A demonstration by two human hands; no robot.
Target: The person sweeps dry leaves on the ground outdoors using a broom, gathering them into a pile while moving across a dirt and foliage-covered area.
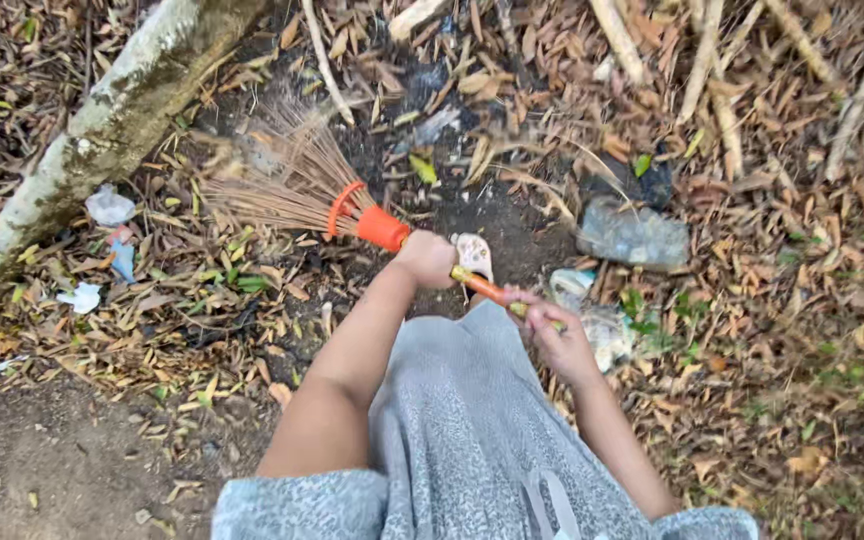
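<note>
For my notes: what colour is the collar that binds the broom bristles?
Orange, on the broom collar; the head view shows it clearly.

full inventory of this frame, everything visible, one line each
broom: 1, tan bristles, orange collar and handle, centre, held in both hands
tree trunk: 1, pale grey with moss, upper left, slanting
dry leaves: many, brown, all over the ground
sticks: several, pale tan, top right
litter scraps: a few, white and blue, left by the trunk
flattened bottle: 1, clear grey, right of centre
bare soil: patch, grey-brown, lower left
grey garment: 1, bottom centre
left hand: near the collar
right hand: handle end
</note>
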